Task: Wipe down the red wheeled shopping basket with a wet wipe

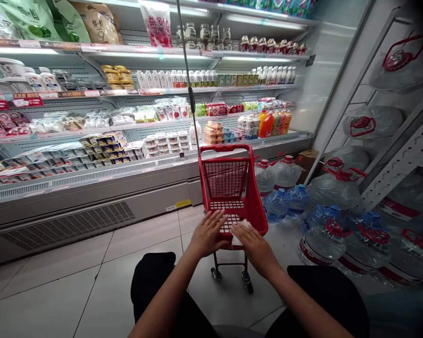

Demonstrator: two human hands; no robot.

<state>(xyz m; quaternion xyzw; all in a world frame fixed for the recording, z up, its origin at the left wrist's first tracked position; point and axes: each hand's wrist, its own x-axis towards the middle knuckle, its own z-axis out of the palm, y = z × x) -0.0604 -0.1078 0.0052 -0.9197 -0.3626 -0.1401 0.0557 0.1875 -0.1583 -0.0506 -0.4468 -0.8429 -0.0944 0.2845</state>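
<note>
A small red shopping cart [255, 206] stands in front of me, its grid basket bare where it shows. My left hand [208, 234] is over the near edge of the cart, palm down with its fingers stretched out, holding nothing that I can see. My right hand [254, 245] lies on a crumpled white tissue or cloth [237, 240] at the cart's near rim, its fingers together over it. Part of the white piece sticks out beside and above the fingers.
A refrigerated shelf unit [155, 183] with dairy goods and bottles runs across the back. Large water bottles [322, 241] stand on the floor at the right, beside a white rack [398, 162]. A thin dark pole [191, 98] rises behind the cart.
</note>
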